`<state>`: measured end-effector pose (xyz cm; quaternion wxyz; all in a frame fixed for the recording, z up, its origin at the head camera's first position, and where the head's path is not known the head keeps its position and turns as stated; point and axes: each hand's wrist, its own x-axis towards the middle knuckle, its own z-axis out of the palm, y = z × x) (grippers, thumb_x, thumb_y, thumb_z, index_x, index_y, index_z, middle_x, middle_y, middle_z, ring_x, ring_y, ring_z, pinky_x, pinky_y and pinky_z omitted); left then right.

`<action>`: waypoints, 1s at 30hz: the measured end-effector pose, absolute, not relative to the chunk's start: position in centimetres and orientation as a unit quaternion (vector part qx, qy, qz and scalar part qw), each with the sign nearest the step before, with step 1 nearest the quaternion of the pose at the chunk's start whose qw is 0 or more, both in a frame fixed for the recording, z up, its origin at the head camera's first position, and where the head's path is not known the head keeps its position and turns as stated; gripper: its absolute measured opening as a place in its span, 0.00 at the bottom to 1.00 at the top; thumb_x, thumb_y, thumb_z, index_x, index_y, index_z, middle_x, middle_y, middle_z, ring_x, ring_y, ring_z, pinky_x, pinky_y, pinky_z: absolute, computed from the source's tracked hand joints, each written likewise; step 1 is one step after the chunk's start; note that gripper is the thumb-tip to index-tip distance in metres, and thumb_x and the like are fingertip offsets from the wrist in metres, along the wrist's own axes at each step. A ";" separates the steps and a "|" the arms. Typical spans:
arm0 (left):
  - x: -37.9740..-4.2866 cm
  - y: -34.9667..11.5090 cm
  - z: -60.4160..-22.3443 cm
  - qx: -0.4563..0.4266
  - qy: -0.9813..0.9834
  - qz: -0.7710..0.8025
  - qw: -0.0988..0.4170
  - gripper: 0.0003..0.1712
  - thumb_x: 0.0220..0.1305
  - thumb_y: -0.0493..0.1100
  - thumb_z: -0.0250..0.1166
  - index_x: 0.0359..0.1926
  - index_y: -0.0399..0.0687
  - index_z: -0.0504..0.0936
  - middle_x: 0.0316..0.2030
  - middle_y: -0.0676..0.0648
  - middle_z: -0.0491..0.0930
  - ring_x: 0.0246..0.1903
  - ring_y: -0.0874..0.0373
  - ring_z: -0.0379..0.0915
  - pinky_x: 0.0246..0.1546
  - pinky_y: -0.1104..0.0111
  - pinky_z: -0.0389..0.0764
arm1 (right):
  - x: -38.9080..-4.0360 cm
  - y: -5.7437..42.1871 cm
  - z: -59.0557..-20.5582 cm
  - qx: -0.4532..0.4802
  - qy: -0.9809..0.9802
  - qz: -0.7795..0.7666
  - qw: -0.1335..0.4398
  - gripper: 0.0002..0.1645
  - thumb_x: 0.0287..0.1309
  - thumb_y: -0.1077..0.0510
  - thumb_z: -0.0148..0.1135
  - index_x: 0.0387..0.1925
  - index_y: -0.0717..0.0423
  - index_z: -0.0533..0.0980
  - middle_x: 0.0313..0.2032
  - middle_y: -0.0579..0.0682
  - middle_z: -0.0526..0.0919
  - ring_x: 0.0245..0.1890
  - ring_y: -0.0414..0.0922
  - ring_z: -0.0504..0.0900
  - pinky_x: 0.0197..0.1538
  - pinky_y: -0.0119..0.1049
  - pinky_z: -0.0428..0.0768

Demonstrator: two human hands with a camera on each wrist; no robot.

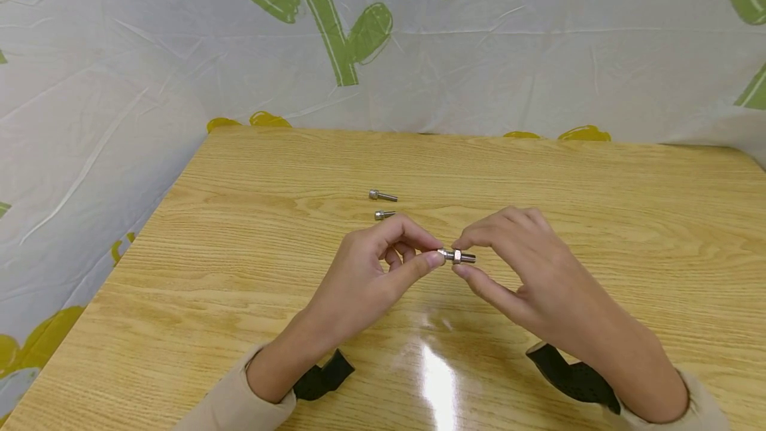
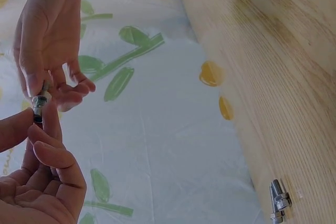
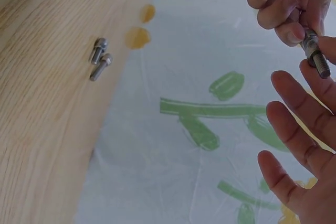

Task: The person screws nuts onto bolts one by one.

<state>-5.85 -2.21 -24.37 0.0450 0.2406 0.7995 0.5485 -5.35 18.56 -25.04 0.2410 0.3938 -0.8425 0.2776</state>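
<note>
My left hand (image 1: 362, 275) pinches the head of a silver socket-head bolt (image 1: 469, 259) between thumb and forefinger, above the table. The bolt lies level, its threaded end pointing right. A hex nut (image 1: 457, 257) sits partway along the shank. My right hand (image 1: 541, 281) has its thumb and forefinger on either side of this nut, pinching it lightly. In the right wrist view the other fingers of that hand are spread, and the threaded tip (image 3: 323, 69) sticks out past the nut.
Two more socket-head bolts, a farther one (image 1: 383, 196) and a nearer one (image 1: 383, 215), lie on the wooden table (image 1: 239, 238) beyond my left hand. A white sheet with green and yellow plant prints (image 1: 455, 78) hangs behind the table.
</note>
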 end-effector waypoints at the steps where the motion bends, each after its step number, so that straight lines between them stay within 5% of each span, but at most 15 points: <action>1: -5.8 -2.2 -24.4 0.240 0.800 0.548 0.044 0.05 0.61 0.44 0.63 0.37 0.52 0.80 0.30 0.56 0.80 0.26 0.64 0.70 0.29 0.72 0.74 | -5.3 18.6 -25.1 0.392 -0.844 0.277 0.238 0.21 0.68 0.43 0.43 0.37 0.52 0.77 0.36 0.39 0.79 0.40 0.38 0.72 0.47 0.34 0.63; 13: -5.9 -2.2 -24.5 0.246 0.797 0.550 0.043 0.05 0.61 0.44 0.63 0.37 0.51 0.80 0.31 0.56 0.80 0.27 0.65 0.70 0.30 0.73 0.75 | -5.0 18.7 -25.0 0.370 -0.863 0.270 0.213 0.19 0.67 0.45 0.49 0.43 0.52 0.78 0.40 0.42 0.80 0.44 0.40 0.73 0.49 0.35 0.63; 17: -5.9 -2.2 -24.5 0.244 0.798 0.549 0.042 0.04 0.61 0.43 0.63 0.37 0.51 0.80 0.30 0.56 0.80 0.26 0.64 0.70 0.29 0.72 0.74 | -5.2 18.6 -25.1 0.389 -0.847 0.274 0.236 0.22 0.66 0.42 0.47 0.43 0.53 0.77 0.40 0.41 0.80 0.42 0.38 0.72 0.48 0.34 0.64; 23: -5.9 -2.2 -24.5 0.242 0.799 0.550 0.040 0.04 0.61 0.42 0.63 0.37 0.50 0.80 0.29 0.56 0.79 0.25 0.65 0.69 0.28 0.72 0.74 | -5.5 18.9 -25.8 0.413 -0.826 0.276 0.266 0.13 0.64 0.50 0.55 0.42 0.52 0.77 0.39 0.40 0.79 0.40 0.39 0.72 0.46 0.33 0.63; 30: -6.0 -2.2 -24.6 0.244 0.800 0.547 0.037 0.04 0.61 0.42 0.63 0.37 0.51 0.80 0.29 0.57 0.79 0.25 0.65 0.69 0.28 0.72 0.74 | -5.4 18.5 -25.3 0.403 -0.834 0.270 0.263 0.19 0.68 0.45 0.46 0.39 0.54 0.77 0.37 0.40 0.79 0.39 0.38 0.72 0.46 0.34 0.64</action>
